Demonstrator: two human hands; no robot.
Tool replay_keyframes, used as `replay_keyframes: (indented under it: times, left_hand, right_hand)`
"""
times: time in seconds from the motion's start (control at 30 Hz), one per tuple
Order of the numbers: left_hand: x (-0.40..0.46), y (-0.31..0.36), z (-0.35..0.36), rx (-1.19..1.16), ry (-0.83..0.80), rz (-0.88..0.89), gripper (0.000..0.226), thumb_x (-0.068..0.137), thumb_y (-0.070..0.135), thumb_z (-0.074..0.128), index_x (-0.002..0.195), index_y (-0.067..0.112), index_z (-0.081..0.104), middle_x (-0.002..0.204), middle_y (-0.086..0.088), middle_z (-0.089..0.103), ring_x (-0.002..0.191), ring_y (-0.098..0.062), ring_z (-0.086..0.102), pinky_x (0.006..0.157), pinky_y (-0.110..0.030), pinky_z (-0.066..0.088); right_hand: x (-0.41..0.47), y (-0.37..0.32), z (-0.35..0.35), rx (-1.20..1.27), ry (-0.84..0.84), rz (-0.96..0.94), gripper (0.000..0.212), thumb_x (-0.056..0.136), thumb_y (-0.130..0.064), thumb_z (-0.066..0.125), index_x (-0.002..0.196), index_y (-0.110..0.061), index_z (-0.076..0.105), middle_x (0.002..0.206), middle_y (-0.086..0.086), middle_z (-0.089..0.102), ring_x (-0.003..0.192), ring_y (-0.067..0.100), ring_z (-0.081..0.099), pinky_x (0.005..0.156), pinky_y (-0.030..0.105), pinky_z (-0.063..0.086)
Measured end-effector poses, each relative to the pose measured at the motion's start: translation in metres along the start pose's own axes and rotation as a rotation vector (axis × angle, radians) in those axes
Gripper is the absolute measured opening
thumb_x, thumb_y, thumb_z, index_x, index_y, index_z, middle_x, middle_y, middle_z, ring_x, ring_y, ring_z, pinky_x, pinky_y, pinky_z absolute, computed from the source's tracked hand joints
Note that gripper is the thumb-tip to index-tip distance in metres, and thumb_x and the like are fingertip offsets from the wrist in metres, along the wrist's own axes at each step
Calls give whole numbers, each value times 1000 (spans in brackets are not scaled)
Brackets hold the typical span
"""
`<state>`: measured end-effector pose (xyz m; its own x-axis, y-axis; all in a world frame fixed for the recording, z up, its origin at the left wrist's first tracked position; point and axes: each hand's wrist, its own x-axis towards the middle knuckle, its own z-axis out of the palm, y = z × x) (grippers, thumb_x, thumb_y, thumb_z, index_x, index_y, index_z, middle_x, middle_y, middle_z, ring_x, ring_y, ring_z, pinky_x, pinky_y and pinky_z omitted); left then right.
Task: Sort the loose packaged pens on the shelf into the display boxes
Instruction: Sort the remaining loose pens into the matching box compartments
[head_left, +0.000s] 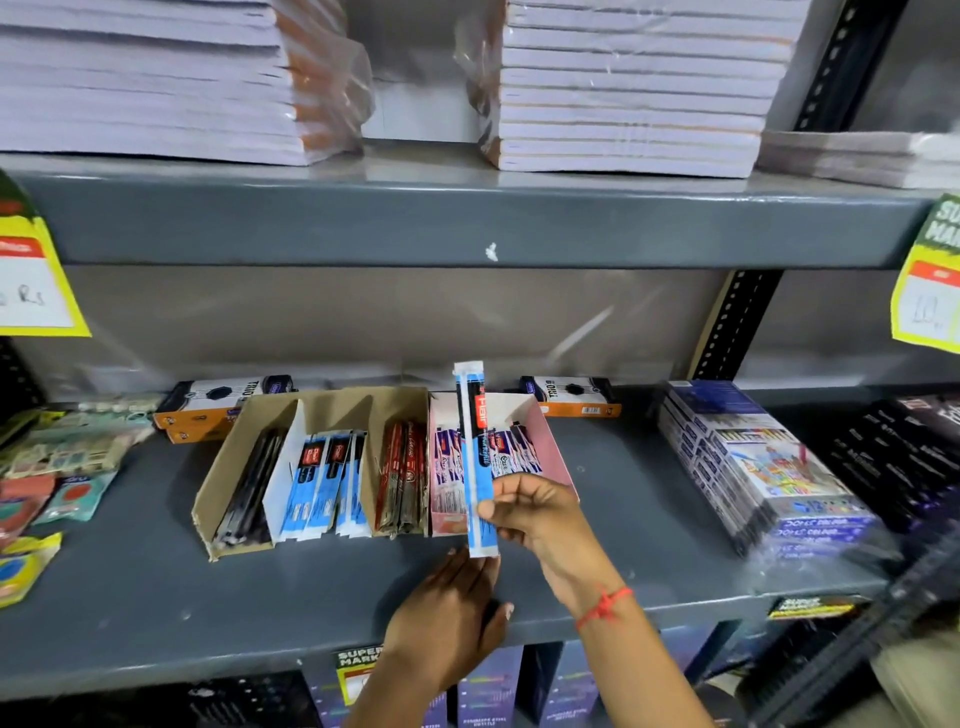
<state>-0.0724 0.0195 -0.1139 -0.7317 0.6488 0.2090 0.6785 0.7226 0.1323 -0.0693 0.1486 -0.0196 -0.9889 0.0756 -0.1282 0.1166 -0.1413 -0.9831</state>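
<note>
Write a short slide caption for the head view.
Right hand holds a blue pen pack upright over the display boxes.

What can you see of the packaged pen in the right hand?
The packaged pen is a long, slim plastic sleeve, blue and white, with a black and red printed panel near the top. It stands nearly upright in front of the pink display box. The right hand pinches its lower part; the left hand fingertips are at its bottom end.

Stationery shop aisle, grey metal shelf (156, 597), yellow price tags (36, 280), stacked notebooks (628, 88), pen display boxes (322, 467)
</note>
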Motion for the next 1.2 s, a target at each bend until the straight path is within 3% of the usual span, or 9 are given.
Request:
replay_keyframes:
  times: [0.07, 0.17, 0.3, 0.43, 0.6, 0.73, 1.0, 1.13, 1.2]
  left_hand:
    - [2, -3, 6, 44, -52, -32, 64, 97, 47, 31, 148, 10, 21, 153, -10, 28, 138, -23, 27, 111, -29, 24]
    - [2, -3, 10, 38, -61, -64, 65, 97, 51, 23, 150, 15, 12, 156, -6, 20, 141, -20, 18, 112, -29, 20]
    - [-13, -16, 1, 46, -7, -117, 65, 95, 50, 32, 145, 8, 30, 149, -9, 36, 136, -20, 32, 110, -27, 24]
    - [-46, -57, -16, 53, 131, -162, 41, 72, 38, 70, 99, 6, 74, 95, -7, 75, 88, -19, 71, 73, -29, 56]
    - [-67, -85, -23, 129, 237, -237, 33, 71, 27, 62, 91, 4, 76, 93, -9, 76, 85, -22, 72, 65, -31, 57]
    - [-65, -82, -24, 139, 249, -209, 29, 61, 23, 75, 82, 4, 76, 87, -10, 76, 80, -22, 73, 59, -25, 56]
    - [-64, -88, -21, 102, 274, -188, 34, 63, 28, 63, 82, 4, 76, 85, -10, 76, 80, -22, 72, 58, -22, 54]
    - [-65, -90, -18, 75, 256, -212, 37, 66, 29, 66, 91, 5, 75, 94, -10, 75, 86, -22, 72, 66, -25, 56]
    - [-66, -92, -15, 75, 225, -213, 39, 67, 28, 67, 97, 4, 75, 100, -11, 74, 91, -23, 71, 72, -30, 58]
  right_hand:
    - [0, -1, 3, 2, -21, 9, 23, 76, 9, 66, 68, -12, 65, 52, -8, 69, 52, 7, 57, 52, 15, 44]
    - [3, 0, 9, -1, -21, 32, 23, 77, 11, 65, 68, -10, 64, 53, -7, 67, 51, 9, 53, 46, 14, 41]
    - [12, -1, 29, -52, -23, 53, 28, 79, 12, 62, 64, -12, 60, 51, -4, 63, 45, 7, 49, 38, 11, 38]
    - [31, -3, 75, -181, -30, 52, 33, 78, 15, 59, 64, -15, 52, 55, 1, 53, 31, 1, 45, 32, 11, 35]
    - [57, 8, 135, -599, -6, -57, 32, 80, 5, 51, 64, -22, 52, 78, 4, 59, 73, 21, 59, 65, 29, 53]
    - [68, 13, 166, -812, -41, -82, 28, 84, 2, 41, 100, -3, 63, 111, 20, 67, 104, 33, 63, 86, 33, 50]
    - [95, 26, 189, -963, -29, 59, 34, 92, -2, 36, 120, 5, 53, 130, 23, 57, 120, 36, 55, 97, 38, 46]
    - [102, 30, 189, -938, -59, 115, 34, 94, -2, 37, 123, 7, 51, 129, 20, 57, 119, 33, 56, 81, 31, 54]
    - [104, 31, 188, -952, -55, 110, 34, 94, -1, 38, 124, 8, 51, 129, 21, 57, 119, 32, 56, 92, 33, 52]
